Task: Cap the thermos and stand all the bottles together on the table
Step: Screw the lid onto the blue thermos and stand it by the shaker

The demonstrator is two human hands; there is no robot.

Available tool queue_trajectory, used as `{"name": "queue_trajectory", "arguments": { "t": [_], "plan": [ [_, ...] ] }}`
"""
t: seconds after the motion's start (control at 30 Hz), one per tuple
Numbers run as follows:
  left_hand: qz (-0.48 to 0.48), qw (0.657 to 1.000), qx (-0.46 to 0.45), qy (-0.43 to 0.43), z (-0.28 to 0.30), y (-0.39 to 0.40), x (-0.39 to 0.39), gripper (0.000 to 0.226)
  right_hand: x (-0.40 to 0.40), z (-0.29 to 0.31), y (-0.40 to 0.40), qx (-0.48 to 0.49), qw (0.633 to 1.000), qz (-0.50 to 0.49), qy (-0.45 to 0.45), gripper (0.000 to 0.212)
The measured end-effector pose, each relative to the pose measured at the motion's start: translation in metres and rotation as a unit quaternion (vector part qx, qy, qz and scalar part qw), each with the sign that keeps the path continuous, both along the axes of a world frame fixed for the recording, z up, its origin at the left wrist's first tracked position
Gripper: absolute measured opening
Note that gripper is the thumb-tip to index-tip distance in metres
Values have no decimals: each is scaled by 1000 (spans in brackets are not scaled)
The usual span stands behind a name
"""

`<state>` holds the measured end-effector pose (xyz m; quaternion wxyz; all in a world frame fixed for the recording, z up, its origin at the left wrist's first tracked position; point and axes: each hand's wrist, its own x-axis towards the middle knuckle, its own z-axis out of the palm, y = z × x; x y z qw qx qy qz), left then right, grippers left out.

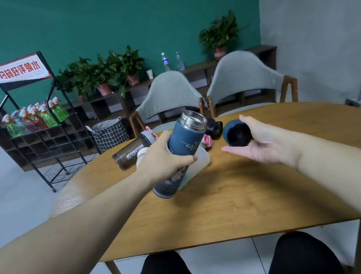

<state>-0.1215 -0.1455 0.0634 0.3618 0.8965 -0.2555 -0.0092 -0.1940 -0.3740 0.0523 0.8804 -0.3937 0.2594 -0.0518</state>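
My left hand point(163, 159) grips a dark blue thermos point(182, 141) around its middle and holds it tilted above the wooden table point(230, 199), its open steel mouth pointing up and to the right. In my right hand point(260, 144) sits the matching dark blue cap point(237, 134), its hollow side facing me, a short way right of the thermos mouth. A brown shaker bottle point(128, 154) lies on its side behind my left hand. A white bottle point(196, 164) lies partly hidden under the thermos. A pink bottle with a black lid point(214, 128) lies behind the thermos, mostly hidden.
Two grey chairs point(169, 96) stand at the table's far side. A black rack with spray bottles point(33, 118) and a checked basket point(109, 135) stand at the left. Low shelves with potted plants point(106, 75) line the green wall.
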Motion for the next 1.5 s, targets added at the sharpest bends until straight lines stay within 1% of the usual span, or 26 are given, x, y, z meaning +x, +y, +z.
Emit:
{"name": "queue_trajectory", "arguments": {
  "t": [0.1,0.17,0.23,0.3,0.4,0.5,0.57,0.63,0.67,0.77,0.83,0.97,1.13,1.23,1.27,1.3,1.37,1.5],
  "plan": [
    [-12,1000,-3,9,5,-6,-6,74,-12,10,10,-1,999,13,-48,34],
    [-27,999,5,25,8,-8,-11,70,-18,16,15,-16,998,23,-64,31],
    [-40,998,20,41,9,-9,-17,64,-20,18,17,-98,992,38,-64,35],
    [-60,995,39,63,9,-10,-22,61,-19,20,17,-182,979,37,-81,36],
    [-76,992,54,86,7,-11,-27,62,-23,23,15,-244,958,24,-152,31],
    [-70,993,54,84,4,-10,-27,63,-31,25,12,-272,942,35,-192,43],
    [-68,993,58,80,2,-9,-26,62,-35,25,10,-318,926,36,-200,54],
    [-67,993,61,74,0,-6,-25,62,-36,25,7,-408,891,32,-197,65],
    [-67,993,63,72,0,-5,-25,63,-37,26,5,-464,865,33,-188,70],
    [-68,993,74,59,1,0,-22,65,-38,27,-1,-621,764,48,-166,78],
    [-70,993,86,51,3,2,-19,67,-39,26,-4,-690,704,75,-155,83],
    [-73,988,132,17,5,1,-16,69,-41,30,-2,-757,619,156,-139,90],
    [-70,978,195,-17,4,-3,-14,65,-41,39,4,-805,547,193,-126,84],
    [-69,970,228,-36,4,-4,-15,69,-41,42,6,-828,507,211,-111,77],
    [-66,968,237,-51,3,-4,-15,70,-40,42,6,-830,502,215,-115,74],
    [-64,966,240,-69,2,-5,-15,71,-39,43,6,-827,504,216,-121,72],
    [-64,966,231,-93,0,-5,-15,72,-36,42,3,-809,531,212,-137,69],
    [-62,972,208,-94,-3,-7,-14,70,-30,36,-6,-780,576,199,-144,65]
  ]
}}
